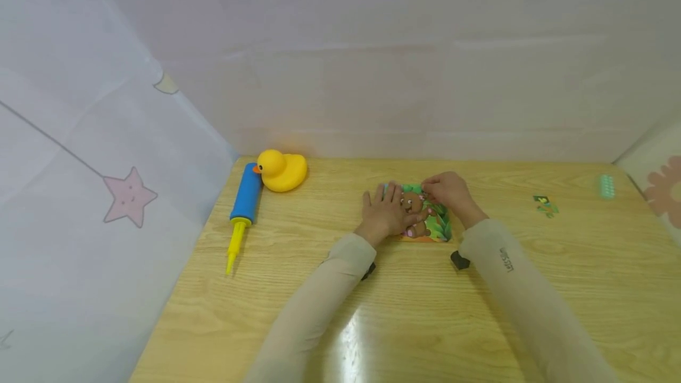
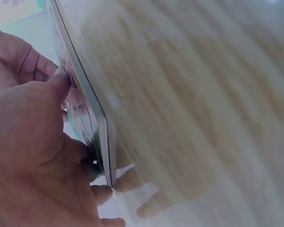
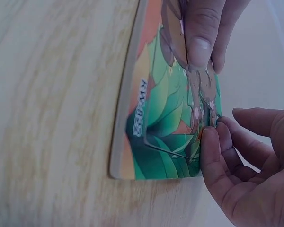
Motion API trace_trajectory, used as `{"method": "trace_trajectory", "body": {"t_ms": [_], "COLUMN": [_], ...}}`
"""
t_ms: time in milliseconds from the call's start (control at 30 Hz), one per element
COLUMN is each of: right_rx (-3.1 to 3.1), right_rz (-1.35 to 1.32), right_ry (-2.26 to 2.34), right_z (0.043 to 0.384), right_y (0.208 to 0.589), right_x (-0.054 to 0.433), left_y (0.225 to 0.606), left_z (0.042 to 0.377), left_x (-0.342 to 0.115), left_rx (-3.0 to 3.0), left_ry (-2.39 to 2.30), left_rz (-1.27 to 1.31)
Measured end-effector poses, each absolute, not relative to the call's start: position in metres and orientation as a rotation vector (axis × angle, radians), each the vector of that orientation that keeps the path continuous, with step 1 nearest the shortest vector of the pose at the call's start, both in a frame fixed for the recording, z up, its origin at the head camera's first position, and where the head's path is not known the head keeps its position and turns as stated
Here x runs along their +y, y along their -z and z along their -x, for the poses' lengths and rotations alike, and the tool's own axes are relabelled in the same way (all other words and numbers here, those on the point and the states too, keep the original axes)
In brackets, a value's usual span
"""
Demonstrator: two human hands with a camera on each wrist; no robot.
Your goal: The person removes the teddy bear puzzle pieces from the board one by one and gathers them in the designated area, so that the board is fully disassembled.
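Observation:
A flat jigsaw puzzle [image 1: 438, 230] with a brown bear and green leaves lies on the wooden table. Fingers spread, my left hand [image 1: 387, 216] rests over its left part, the thumb [image 3: 200, 45] on the picture. My right hand [image 1: 448, 190] is at the far right part, fingertips low on the surface. There it pinches a small puzzle piece [image 3: 207, 115], mostly hidden by the fingers. The board's pale edge [image 2: 90, 94] shows beside my left hand in the left wrist view.
Small loose puzzle pieces [image 1: 545, 208] lie to the right, with a pale green studded block [image 1: 607, 187] farther out. At the left are a yellow rubber duck [image 1: 284, 171] and a blue and yellow hand pump [image 1: 247, 200]. A white patterned wall sheet [image 1: 372, 87] stands behind the table.

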State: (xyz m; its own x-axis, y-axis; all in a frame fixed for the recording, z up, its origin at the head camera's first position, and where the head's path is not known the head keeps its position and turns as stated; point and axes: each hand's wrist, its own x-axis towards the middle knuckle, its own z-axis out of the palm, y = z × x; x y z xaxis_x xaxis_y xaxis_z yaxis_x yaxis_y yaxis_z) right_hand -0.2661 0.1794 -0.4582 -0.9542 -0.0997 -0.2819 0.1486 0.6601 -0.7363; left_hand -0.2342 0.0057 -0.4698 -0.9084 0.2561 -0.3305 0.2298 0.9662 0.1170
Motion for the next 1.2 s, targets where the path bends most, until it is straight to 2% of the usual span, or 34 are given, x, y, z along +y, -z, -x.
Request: {"method": "trace_trajectory", "body": {"t_ms": [533,1200], "right_rx": [2.593,2.339], "right_rz": [-0.040,-0.050], "right_ry": [1.225,1.540], "right_z": [0.267,0.267], "right_y": [0.459,0.475], "right_x": [0.178,0.193], "left_y": [0.467,0.470], "left_z": [0.237,0.237], "left_x": [0.003,0.003], "left_rx": [2.782,2.790], "left_ry": [-0.186,-0.249], "left_rz": [-0.338,-0.347]}}
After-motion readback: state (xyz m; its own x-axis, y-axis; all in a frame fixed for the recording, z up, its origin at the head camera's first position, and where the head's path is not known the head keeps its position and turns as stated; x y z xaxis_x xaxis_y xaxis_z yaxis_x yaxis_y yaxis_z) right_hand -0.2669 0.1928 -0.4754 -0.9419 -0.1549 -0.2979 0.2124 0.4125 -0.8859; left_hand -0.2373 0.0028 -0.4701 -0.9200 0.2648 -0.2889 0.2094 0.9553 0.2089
